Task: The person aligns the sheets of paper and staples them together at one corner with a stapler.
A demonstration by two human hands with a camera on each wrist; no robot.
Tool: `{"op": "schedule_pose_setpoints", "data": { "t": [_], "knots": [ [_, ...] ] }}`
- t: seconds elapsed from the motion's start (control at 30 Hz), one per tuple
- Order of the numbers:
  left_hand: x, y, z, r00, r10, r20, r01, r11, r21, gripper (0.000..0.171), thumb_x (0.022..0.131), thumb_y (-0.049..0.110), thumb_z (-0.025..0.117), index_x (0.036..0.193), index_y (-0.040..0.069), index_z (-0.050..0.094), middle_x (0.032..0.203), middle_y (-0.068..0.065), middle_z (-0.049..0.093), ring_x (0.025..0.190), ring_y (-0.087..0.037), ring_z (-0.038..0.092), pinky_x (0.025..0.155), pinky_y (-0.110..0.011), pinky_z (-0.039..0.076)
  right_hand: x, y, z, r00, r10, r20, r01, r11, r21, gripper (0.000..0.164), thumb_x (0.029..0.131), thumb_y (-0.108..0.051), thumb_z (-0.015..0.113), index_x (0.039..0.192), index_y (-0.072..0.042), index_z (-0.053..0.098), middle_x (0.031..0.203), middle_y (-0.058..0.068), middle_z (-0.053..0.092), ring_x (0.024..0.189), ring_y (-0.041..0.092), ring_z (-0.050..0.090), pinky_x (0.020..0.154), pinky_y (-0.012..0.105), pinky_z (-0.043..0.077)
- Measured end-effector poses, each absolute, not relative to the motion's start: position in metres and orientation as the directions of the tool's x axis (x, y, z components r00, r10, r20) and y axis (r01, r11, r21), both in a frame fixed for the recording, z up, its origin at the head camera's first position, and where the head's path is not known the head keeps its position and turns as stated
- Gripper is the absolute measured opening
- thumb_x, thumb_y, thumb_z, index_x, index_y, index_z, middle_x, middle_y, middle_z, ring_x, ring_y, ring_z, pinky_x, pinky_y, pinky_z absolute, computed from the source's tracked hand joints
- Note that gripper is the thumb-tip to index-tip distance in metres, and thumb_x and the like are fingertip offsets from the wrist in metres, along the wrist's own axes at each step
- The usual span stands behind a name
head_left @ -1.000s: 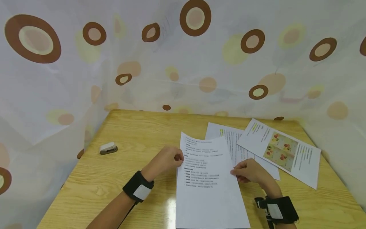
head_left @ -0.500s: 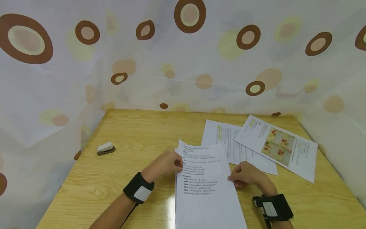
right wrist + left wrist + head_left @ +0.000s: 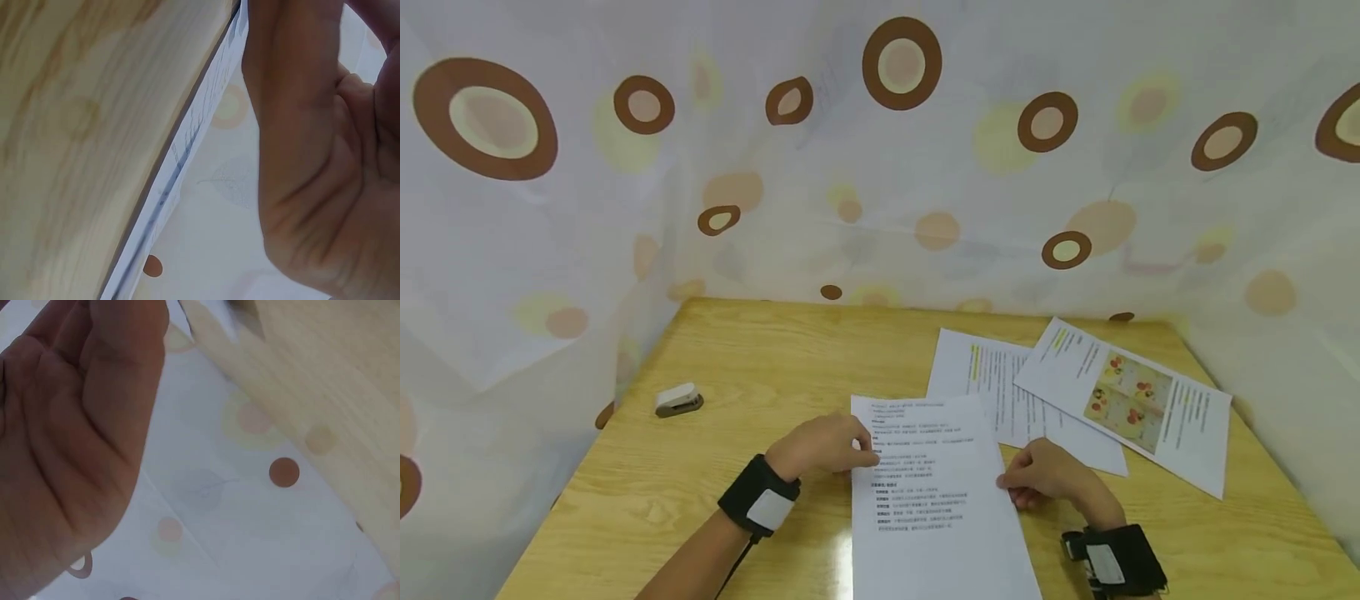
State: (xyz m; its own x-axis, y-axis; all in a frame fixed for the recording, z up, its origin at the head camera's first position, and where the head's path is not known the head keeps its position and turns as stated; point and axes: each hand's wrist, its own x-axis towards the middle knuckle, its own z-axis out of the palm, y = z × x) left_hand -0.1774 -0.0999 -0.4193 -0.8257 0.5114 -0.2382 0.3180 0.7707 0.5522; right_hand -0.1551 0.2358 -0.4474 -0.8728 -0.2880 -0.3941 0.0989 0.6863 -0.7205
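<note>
A printed sheet of paper lies lengthwise on the table in front of the person, with dark lines of text on its far half. My left hand is at its left edge, thumb reaching over the paper and index finger bent a little apart from it. Opposite, my right hand pinches the right edge between thumb and fingers. The left wrist view is filled at its left by the palm of the left hand. In the right wrist view, paper edges show edge-on beside the right hand.
Two more printed sheets overlap at the back right: a text page with yellow highlighting, and a page with a colour picture partly over it. A white and grey stapler sits at the left of the wooden table. Patterned curtain encloses the table.
The sheet has come down from a raised, curved position to lie flatter, its far end shifted left. My left thumb and index finger have parted; my right hand stays at the right edge.
</note>
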Motion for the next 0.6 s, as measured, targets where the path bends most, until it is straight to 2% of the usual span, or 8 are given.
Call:
{"op": "schedule_pose_setpoints", "data": {
  "t": [0.1,0.23,0.33,0.43,0.6],
  "knots": [
    [-0.184,-0.099,-0.411,-0.831,0.502,-0.239,0.311,0.777,0.547,0.02,0.093,0.028,0.067,0.09,0.01,0.074,0.065,-0.002,0.066,0.054,-0.011,0.055,0.051,-0.024,0.036,-0.154,0.239,-0.447,-0.881,-0.259,-0.396,0.116,0.694,-0.711,0.02,0.089,-0.015,0.071,0.079,0.002,0.072,0.063,0.002,0.068,0.057,0.011,0.065,0.057,0.028,0.055],
    [-0.203,-0.087,-0.402,-0.83,0.534,-0.162,0.37,0.743,0.557,0.019,0.095,0.028,0.064,0.097,0.011,0.074,0.089,-0.003,0.071,0.067,-0.012,0.058,0.058,-0.026,0.042,-0.156,0.248,-0.442,-0.923,-0.193,-0.331,0.09,0.729,-0.678,0.018,0.089,-0.015,0.071,0.084,0.002,0.072,0.069,0.003,0.069,0.062,0.013,0.066,0.06,0.03,0.056],
    [-0.223,-0.072,-0.4,-0.813,0.569,-0.123,0.419,0.718,0.555,0.023,0.097,0.029,0.063,0.104,0.011,0.074,0.105,-0.006,0.071,0.08,-0.015,0.063,0.068,-0.028,0.049,-0.161,0.259,-0.436,-0.955,-0.119,-0.271,0.083,0.769,-0.633,0.018,0.09,-0.015,0.07,0.089,0.003,0.072,0.074,0.005,0.07,0.067,0.015,0.067,0.062,0.031,0.056],
    [-0.243,-0.054,-0.401,-0.799,0.587,-0.133,0.429,0.71,0.559,0.033,0.097,0.03,0.061,0.118,0.007,0.069,0.118,-0.011,0.07,0.099,-0.022,0.067,0.082,-0.034,0.053,-0.167,0.275,-0.43,-0.967,-0.065,-0.245,0.104,0.78,-0.617,0.021,0.092,-0.014,0.067,0.096,0.006,0.071,0.078,0.009,0.071,0.07,0.017,0.068,0.064,0.032,0.057],
    [-0.268,-0.031,-0.405,-0.813,0.552,-0.184,0.367,0.732,0.573,0.052,0.098,0.032,0.061,0.14,0.003,0.052,0.143,-0.014,0.055,0.129,-0.029,0.056,0.104,-0.043,0.046,-0.176,0.299,-0.424,-0.977,-0.025,-0.21,0.107,0.798,-0.593,0.024,0.093,-0.013,0.065,0.101,0.01,0.07,0.08,0.011,0.072,0.071,0.018,0.07,0.07,0.036,0.057]
  ]
}}
